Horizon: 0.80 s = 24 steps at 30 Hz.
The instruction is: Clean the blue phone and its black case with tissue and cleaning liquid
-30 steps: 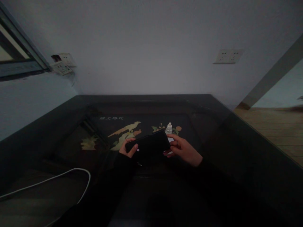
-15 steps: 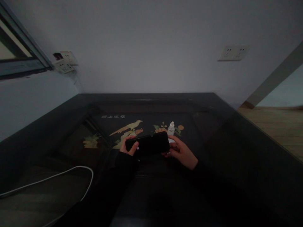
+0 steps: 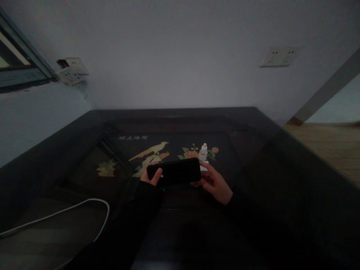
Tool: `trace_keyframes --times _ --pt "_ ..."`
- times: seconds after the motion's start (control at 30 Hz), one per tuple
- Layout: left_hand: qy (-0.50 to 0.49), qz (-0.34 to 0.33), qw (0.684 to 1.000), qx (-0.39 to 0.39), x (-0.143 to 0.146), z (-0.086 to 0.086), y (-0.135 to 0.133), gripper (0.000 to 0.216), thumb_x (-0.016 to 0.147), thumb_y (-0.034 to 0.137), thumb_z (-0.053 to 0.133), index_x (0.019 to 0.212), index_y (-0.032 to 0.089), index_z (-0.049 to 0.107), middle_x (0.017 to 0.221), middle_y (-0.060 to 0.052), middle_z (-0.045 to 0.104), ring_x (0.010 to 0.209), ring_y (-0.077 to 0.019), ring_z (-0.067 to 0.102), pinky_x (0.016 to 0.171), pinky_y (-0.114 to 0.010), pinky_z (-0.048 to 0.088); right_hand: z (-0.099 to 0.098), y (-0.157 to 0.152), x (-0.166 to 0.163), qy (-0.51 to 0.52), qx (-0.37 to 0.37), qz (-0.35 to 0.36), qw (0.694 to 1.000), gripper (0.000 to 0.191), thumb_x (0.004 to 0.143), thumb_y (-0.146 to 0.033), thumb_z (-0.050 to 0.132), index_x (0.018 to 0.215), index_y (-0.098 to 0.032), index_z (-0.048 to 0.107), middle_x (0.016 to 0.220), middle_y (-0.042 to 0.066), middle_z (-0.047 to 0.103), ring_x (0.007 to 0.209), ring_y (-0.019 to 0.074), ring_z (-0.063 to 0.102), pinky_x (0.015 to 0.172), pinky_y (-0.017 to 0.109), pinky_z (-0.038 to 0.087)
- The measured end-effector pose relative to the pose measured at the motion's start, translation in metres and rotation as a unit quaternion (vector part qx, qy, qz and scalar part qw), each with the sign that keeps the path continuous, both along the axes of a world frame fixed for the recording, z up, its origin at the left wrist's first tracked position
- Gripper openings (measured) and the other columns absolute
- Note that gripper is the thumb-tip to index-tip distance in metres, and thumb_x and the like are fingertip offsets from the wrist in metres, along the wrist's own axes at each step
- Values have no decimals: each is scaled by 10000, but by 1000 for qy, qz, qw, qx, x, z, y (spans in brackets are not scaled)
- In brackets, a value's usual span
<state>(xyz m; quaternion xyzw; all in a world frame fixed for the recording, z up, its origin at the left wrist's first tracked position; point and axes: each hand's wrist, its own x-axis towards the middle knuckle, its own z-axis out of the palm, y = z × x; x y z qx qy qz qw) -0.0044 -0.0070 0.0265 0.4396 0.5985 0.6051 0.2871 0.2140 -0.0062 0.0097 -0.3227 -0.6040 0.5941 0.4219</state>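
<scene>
Fingers (image 3: 157, 174) at phone (image 3: 178, 172), long axis crosswise.

- Most of the left hand's (image 3: 151, 176) fingers hide behind the dark phone (image 3: 177, 173).
- Whether the right hand (image 3: 216, 186) grips the phone's end is unclear.
- Phone and right hand partly cover a white piece (image 3: 204, 167).
- The bottle's (image 3: 203, 153) markings are too small to read.
- The left edge cuts off the white cable (image 3: 90, 199) and window (image 3: 17, 56).

The room is dim; a plain pale wall (image 3: 174, 56) stands behind a shiny black desk (image 3: 174, 112) with a bird (image 3: 154, 149) and flowers (image 3: 190, 154) pictured on top; a window (image 3: 14, 52) is at upper left; white wall sockets (image 3: 281, 57) sit left and right; a brown plank floor (image 3: 332, 146) shows at right.
</scene>
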Motion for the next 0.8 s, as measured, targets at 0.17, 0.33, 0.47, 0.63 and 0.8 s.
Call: trace_keyframes --times 0.17,0.33,0.47,0.63,0.8 --pt "0 31 999 -27 1 0 -1 319 623 441 599 791 174 550 595 25 553 557 -116 522 567 -228 425 -1 1 -1 1 -6 13 1000 526 773 -160 500 1242 -223 271 899 32 603 828 175 652 752 354 518" --pt "27 32 999 -16 1 1 -3 309 618 438 594 767 173 538 586 37 528 530 -108 505 534 -224 413 1 1 -1 4 -20 7 1000 536 763 -167 525 1234 -216 272 900 30 595 821 180 653 761 357 509" --pt "43 35 998 -18 0 2 -3 288 637 444 581 723 171 549 600 22 539 557 -115 512 546 -229 415 3 1 0 3 -25 15 1000 566 758 -167 521 1262 -219 270 902 34 598 820 183 653 764 355 504" --pt "58 21 998 -8 1 6 -5 257 632 431 576 642 183 508 514 43 475 491 -98 449 499 -222 366 -1 3 0 9 -36 21 999 614 738 -147 523 1283 -227 251 910 28 586 799 170 653 788 364 498" --pt "44 16 999 -5 4 10 -7 249 629 415 578 628 184 483 489 52 462 466 -88 424 469 -212 332 -4 3 0 -16 -23 4 1000 625 736 -118 509 1292 -224 246 896 24 580 778 153 640 757 343 505"
